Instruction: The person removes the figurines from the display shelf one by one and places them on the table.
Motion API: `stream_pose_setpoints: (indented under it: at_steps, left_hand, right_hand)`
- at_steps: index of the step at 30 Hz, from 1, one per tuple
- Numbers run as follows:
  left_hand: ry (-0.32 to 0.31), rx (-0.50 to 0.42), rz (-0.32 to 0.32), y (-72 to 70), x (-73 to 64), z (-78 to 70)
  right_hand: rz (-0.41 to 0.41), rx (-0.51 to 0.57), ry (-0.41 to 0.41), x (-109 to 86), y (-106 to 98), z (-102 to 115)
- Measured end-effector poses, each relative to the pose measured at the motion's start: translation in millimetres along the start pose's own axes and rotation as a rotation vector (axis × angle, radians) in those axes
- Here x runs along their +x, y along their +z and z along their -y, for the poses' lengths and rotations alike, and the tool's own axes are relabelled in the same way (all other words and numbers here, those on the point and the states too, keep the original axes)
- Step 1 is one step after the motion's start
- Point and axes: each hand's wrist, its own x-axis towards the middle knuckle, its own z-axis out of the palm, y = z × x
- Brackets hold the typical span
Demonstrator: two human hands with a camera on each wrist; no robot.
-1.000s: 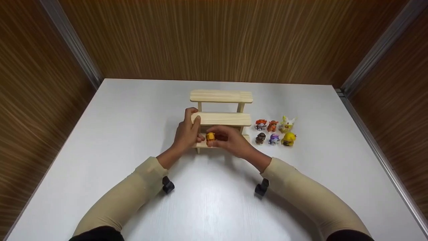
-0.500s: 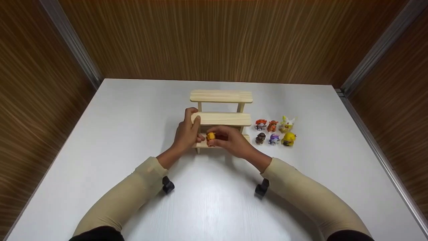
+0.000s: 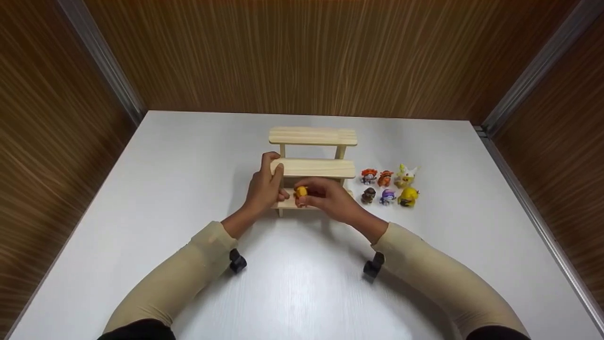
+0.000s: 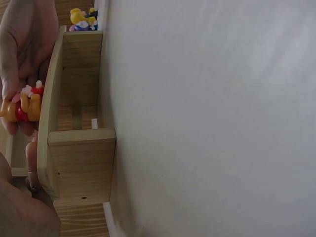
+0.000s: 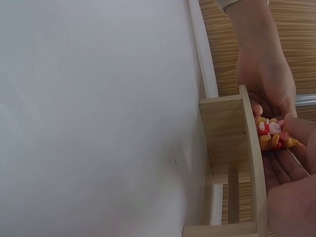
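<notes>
A pale wooden stand with three tiers [image 3: 314, 167] is on the white table. At its left end my left hand [image 3: 263, 188] grips it, thumb on the middle board and other fingers beside the lower boards. My right hand [image 3: 334, 202] pinches a small yellow-orange bear figurine [image 3: 301, 191] at the lowest board. From the left wrist the bear figurine [image 4: 30, 107] shows a red top and a small pink figure at its front; its base is right at the board's surface. The right wrist view also has the bear figurine [image 5: 270, 133] between thumb and fingers.
Several small figurines stand in two rows right of the stand, among them a yellow one [image 3: 407, 196], a purple one [image 3: 387, 196] and a white-and-yellow one with tall ears [image 3: 406, 175]. Wood-grain panels [image 3: 302, 56] enclose the table [image 3: 188, 156] at back and sides.
My right hand has shifted slightly to the right with the bear figurine, away from the left fingertips. The left hand keeps its place on the stand.
</notes>
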Motion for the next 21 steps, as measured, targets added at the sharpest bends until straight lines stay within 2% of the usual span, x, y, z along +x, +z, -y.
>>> stream_pose_setpoints:
  at_steps: [6,21]
  left_hand:
    - [0.001,0.002,0.003,0.8,0.9,-0.5]
    - [-0.002,0.001,-0.013,1.6,0.9,-1.7]
  right_hand:
    - [0.014,0.073,0.018,-5.5,-6,-1]
    - [-0.043,0.040,0.066,-22.7,-23,-1]
